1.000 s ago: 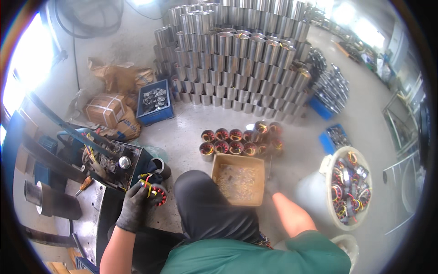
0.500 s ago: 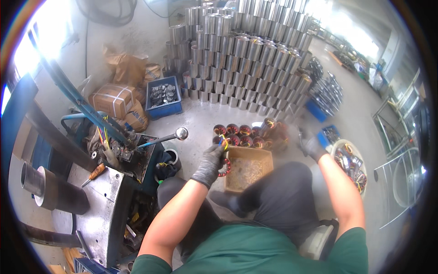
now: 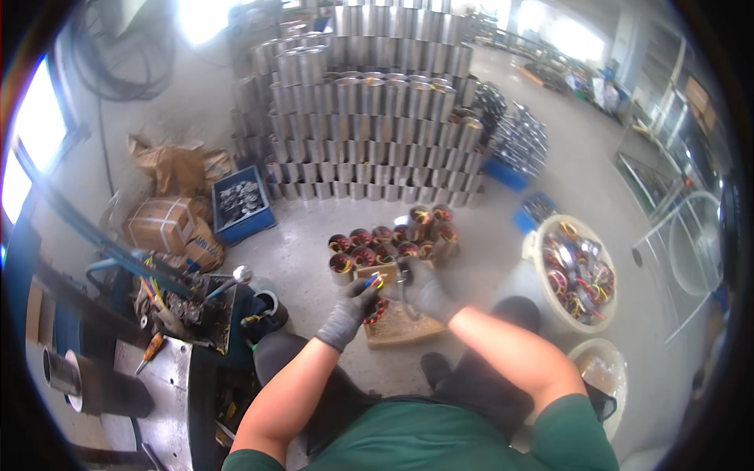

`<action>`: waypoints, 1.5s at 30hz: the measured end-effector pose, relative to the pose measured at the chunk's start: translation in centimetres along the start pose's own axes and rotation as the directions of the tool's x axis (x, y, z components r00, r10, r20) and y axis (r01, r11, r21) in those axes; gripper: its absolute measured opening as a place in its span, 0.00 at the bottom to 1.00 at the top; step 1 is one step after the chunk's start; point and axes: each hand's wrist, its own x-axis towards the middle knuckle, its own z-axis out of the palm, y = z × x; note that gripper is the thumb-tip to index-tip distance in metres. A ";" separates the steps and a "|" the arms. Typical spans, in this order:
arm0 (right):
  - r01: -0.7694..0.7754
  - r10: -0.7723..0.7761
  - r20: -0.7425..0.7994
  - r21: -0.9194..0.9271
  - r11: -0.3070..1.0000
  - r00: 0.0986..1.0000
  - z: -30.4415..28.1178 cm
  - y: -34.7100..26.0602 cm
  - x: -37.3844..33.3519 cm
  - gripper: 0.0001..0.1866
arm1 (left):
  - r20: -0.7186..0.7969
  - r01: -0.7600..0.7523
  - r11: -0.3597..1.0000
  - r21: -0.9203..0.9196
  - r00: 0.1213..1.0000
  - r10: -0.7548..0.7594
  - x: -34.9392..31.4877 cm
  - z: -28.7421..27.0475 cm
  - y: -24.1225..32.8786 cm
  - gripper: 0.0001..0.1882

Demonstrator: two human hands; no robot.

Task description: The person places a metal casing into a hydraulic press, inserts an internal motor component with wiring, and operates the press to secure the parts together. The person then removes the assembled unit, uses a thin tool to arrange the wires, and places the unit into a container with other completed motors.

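My left hand (image 3: 349,311), in a grey glove, is closed on a wire-wound motor stator (image 3: 375,311) whose red windings show below the fingers. Blue and yellow lead wires (image 3: 375,280) stick up at its fingertips. Close by on the right, my gloved right hand (image 3: 428,289) is closed round something dark, too blurred to name. Both hands are above an open cardboard box (image 3: 404,334) on the floor between my legs. Just beyond it stand several metal cylinders (image 3: 363,257) with red windings and coloured wires inside.
A tall stack of steel cylinders (image 3: 369,129) rises at the back. To the right stands a white bucket (image 3: 534,251) full of wired stators, with blue bins behind. On the left are a metal bench (image 3: 161,392) with a screwdriver (image 3: 149,352), a lever and a blue crate (image 3: 243,228).
My right hand has come in from the far right to beside my left hand. The left hand still holds the stator. The whole view has swung to the right.
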 end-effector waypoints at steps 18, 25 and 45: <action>-0.170 0.172 -0.083 0.036 0.985 0.981 -3.4 9.2 0.4 0.22 | 0.020 0.140 0.925 0.354 0.987 -0.158 2.7 3.0 -3.8 0.12; -0.111 0.081 -0.468 -0.036 0.993 0.880 -4.3 4.7 1.2 0.14 | -0.022 0.125 0.939 0.322 0.992 -0.125 8.0 1.6 -6.3 0.09; -0.284 0.205 -0.318 -0.228 0.931 0.926 -5.5 10.7 0.4 0.13 | -0.216 0.006 0.965 0.263 0.975 0.053 5.0 2.7 -6.0 0.09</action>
